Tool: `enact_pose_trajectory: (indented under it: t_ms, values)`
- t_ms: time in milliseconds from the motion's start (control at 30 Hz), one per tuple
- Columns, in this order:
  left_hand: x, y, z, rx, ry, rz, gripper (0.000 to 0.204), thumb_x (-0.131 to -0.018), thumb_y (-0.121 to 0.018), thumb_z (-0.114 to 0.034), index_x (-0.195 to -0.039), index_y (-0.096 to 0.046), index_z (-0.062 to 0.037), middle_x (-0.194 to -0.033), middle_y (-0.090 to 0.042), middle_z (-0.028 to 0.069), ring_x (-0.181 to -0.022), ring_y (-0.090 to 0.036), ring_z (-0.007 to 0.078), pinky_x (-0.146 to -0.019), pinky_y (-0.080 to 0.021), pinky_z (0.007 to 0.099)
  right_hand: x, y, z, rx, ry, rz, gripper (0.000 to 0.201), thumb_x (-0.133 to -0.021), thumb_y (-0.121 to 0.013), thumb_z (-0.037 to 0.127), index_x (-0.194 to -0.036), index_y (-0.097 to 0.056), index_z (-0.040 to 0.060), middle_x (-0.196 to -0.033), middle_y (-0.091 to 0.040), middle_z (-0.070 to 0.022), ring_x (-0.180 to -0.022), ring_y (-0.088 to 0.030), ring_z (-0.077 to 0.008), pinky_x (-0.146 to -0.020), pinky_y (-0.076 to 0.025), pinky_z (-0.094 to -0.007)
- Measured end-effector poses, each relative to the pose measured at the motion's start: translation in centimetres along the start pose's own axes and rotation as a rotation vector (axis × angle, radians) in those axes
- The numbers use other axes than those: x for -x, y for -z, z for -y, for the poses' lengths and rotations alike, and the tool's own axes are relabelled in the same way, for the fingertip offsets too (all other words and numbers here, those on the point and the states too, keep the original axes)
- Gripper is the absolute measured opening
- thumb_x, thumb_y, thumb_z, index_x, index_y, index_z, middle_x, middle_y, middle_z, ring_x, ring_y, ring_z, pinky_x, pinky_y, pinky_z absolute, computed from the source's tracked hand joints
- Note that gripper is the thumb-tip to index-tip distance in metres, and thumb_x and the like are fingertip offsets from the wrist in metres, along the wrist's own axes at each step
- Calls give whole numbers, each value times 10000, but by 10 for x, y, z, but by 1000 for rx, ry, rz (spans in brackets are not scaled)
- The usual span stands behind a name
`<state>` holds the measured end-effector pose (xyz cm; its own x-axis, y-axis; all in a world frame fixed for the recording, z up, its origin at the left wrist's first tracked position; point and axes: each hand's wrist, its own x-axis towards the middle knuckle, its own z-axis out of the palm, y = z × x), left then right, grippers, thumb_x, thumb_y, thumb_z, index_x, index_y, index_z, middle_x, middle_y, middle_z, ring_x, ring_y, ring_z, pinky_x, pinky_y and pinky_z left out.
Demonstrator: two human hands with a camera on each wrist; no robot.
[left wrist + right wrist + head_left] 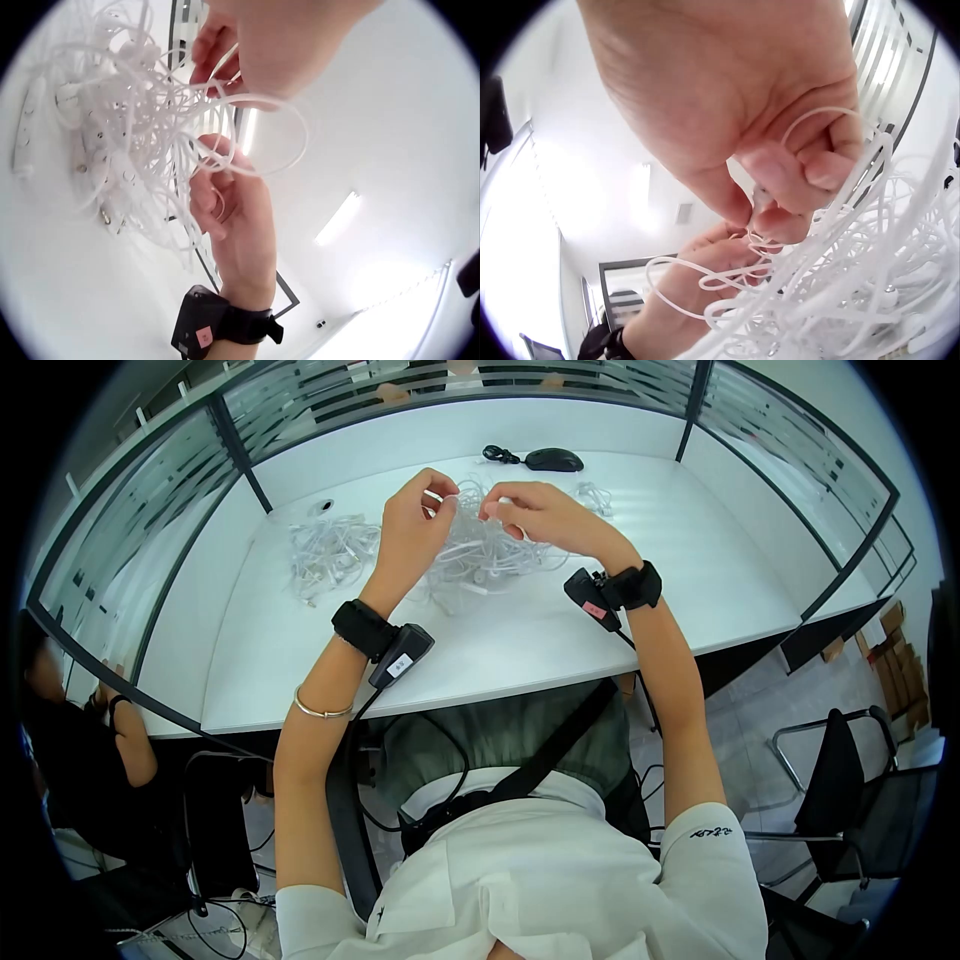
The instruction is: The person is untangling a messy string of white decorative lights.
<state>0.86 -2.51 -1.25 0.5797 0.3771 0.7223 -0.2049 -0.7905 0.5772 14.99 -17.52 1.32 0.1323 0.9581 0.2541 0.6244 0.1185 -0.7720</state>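
A tangled heap of white wired earphones (490, 560) lies on the desk, some strands lifted between the two hands. My left hand (415, 525), at the heap's left side, has its fingers curled round a thin earphone cable, seen in the left wrist view. Opposite it, my right hand (555, 518) pinches white cable between thumb and fingers; in the right wrist view a loop of cord (821, 112) runs over its fingers. Small inline remotes (30, 120) and earbuds show within the tangle in the left wrist view. The hands are close together, fingertips facing.
A second pile of white cables (325, 555) lies to the left on the white desk (690, 580). At the back sit a black mouse (555, 460) and a small white cable bundle (593, 498). Partitions enclose the desk; another person (95, 760) sits at left, a chair (840, 790) at right.
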Motion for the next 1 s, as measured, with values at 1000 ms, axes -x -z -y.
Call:
enact_pose_trajectory:
  t_ms: [1000]
  values:
    - [2, 8, -10, -349, -233, 159, 319, -704, -627, 37, -985, -637, -114, -959, -558, 56, -806, -544, 193, -773, -402, 331, -1, -2, 1, 47, 160, -292, 213, -874, -636, 255, -881, -625, 43, -729, -489, 28, -616, -400, -43, -554, -327, -206]
